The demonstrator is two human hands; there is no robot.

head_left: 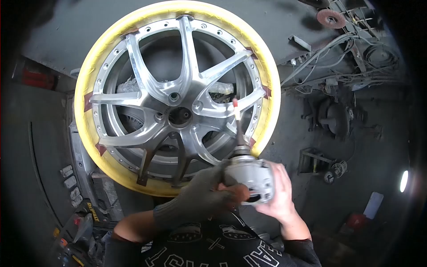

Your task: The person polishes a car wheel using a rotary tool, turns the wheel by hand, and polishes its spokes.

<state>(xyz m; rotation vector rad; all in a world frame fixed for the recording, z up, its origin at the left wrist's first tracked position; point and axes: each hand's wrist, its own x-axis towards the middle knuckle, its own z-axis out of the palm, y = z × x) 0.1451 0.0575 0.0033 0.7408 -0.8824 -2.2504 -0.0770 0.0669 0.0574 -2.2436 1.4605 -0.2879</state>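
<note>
A silver wheel rim (189, 58) with forked spokes stands before me, its outer lip wrapped in yellow tape (272, 84). Dark red strips mark several spoke ends. Both hands grip a grey die grinder (251, 175); a long thin shaft with an orange-red tip (235, 103) points away from me over the right-hand spokes. Whether the tip touches metal I cannot tell. My left hand (202, 191), in a grey glove with bare fingertips, is closed around the grinder's left side. My bare right hand (280, 191) wraps its right side.
Hoses and cables (329, 55) hang at upper right, near a reddish abrasive disc (331, 19). A dark machine (333, 118) and a small metal stand (313, 161) are on the right. Tools and bags (82, 231) lie at lower left. A lamp (404, 181) glows at far right.
</note>
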